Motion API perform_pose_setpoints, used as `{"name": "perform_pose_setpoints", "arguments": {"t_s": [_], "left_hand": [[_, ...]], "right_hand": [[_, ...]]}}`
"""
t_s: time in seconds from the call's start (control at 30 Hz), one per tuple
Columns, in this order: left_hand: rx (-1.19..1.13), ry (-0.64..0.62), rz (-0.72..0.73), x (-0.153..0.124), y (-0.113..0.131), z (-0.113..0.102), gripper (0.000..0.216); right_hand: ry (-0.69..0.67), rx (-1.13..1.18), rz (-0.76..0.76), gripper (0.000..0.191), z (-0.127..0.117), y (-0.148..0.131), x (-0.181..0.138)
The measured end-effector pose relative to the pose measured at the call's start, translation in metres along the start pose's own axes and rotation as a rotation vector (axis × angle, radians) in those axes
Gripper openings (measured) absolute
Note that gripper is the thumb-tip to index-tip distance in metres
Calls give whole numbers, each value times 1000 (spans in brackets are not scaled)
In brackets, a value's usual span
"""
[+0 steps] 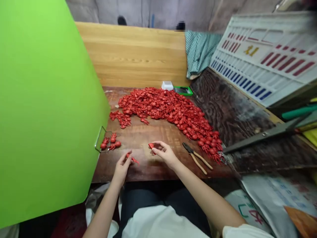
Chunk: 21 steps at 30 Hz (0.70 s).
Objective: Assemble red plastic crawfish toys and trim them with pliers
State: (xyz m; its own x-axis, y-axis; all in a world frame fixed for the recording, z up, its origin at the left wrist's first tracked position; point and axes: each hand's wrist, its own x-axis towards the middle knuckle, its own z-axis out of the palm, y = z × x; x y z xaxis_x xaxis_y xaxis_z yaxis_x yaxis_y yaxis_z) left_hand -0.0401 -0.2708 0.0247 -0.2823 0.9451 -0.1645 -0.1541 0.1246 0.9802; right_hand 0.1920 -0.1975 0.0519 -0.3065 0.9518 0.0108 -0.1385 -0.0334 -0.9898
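Note:
My left hand (121,169) pinches a small red plastic figure part (134,160) with thin limbs sticking out to the right, low over the front of the table. A little to the right and higher, my right hand (167,155) grips another small red plastic piece (151,145) between thumb and fingers; its exact shape is partly hidden. The two pieces are apart. Several red figures with round heads (117,144) lie left of my hands, beside a wire handle (96,145). Behind my hands curves a big heap of red plastic pieces (160,104).
Pliers (194,158) with tan handles lie right of my right hand. A bright green panel (49,109) stands along the left. At the back are a white box (167,85), a green-edged tray (189,91) and a striped cloth (200,51). A white crate (262,56) stands right.

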Motion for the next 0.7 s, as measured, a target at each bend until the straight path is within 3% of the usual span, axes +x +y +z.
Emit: {"name": "perform_pose_setpoints", "arguments": {"t_s": [0.13, 0.27, 0.5, 0.7], "left_hand": [[-108, -106, -125, -39, 25, 14, 70], [-210, -94, -163, -82, 51, 39, 55], [-23, 11, 38, -128, 83, 67, 52], [133, 74, 134, -156, 103, 74, 52]], "right_hand": [[91, 116, 79, 44, -4, -22, -72], [21, 250, 130, 42, 13, -46, -113], [-86, 216, 64, 37, 17, -82, -128], [-137, 198, 40, 37, 21, -86, -133]]}}
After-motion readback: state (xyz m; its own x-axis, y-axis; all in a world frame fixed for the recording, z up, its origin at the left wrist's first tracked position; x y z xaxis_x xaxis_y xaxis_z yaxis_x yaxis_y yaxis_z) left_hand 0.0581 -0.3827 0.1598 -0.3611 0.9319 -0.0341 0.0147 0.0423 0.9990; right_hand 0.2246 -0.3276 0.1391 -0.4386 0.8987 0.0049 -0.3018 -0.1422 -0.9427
